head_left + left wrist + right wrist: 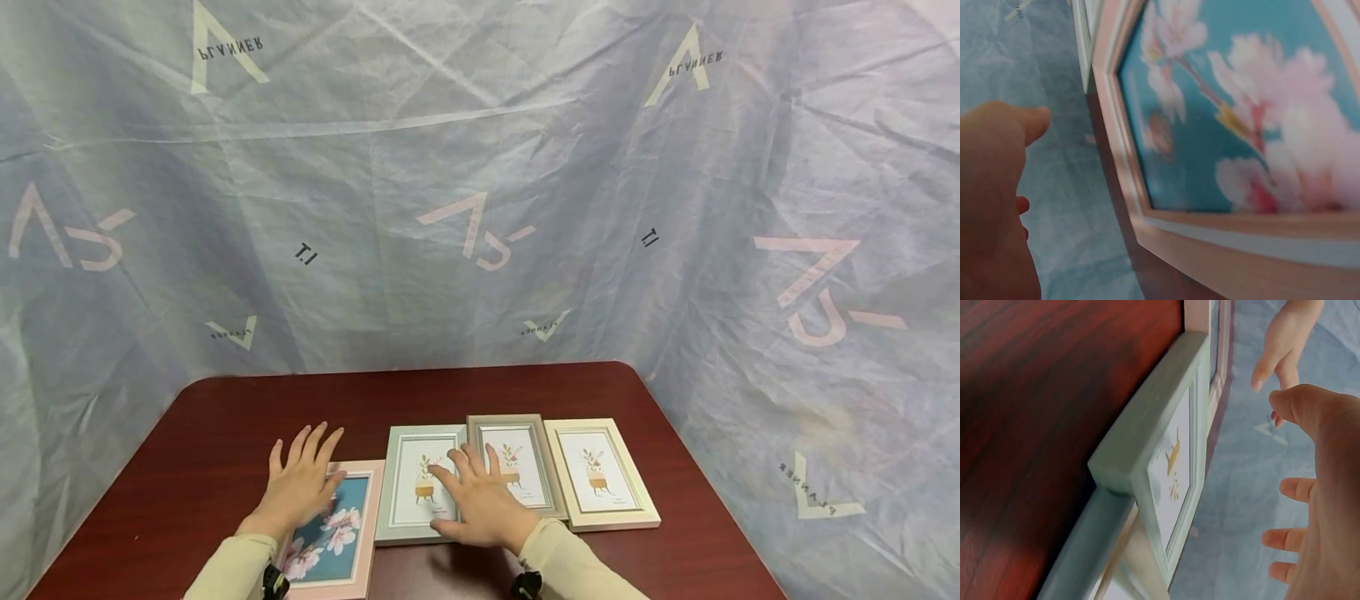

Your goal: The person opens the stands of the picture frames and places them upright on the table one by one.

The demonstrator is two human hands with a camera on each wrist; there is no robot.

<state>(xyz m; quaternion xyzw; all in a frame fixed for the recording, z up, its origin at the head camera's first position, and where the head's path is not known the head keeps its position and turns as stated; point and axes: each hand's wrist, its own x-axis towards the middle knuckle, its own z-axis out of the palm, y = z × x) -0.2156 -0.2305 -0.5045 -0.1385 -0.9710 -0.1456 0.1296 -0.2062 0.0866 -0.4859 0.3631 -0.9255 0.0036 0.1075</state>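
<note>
Several picture frames lie in a row on a dark red table. Over the upper left of the pink frame (377,500), which holds a blossom picture (1197,150), is my left hand (294,483), fingers spread and holding nothing. My right hand (480,504) hovers with spread fingers above the pale green frame (1147,431) and the grey-brown frame (552,475), covering part of both. Furthest right is the cream frame (647,508). Potted-plant prints fill these three frames. In the right wrist view a gap shows between my right hand and the frames.
The wooden table (315,400) has rounded far corners. Grey-blue printed cloth (375,208) hangs behind it and along both sides. The frames' edges are uneven, with the pink one nearer me. A dark band sits on each wrist.
</note>
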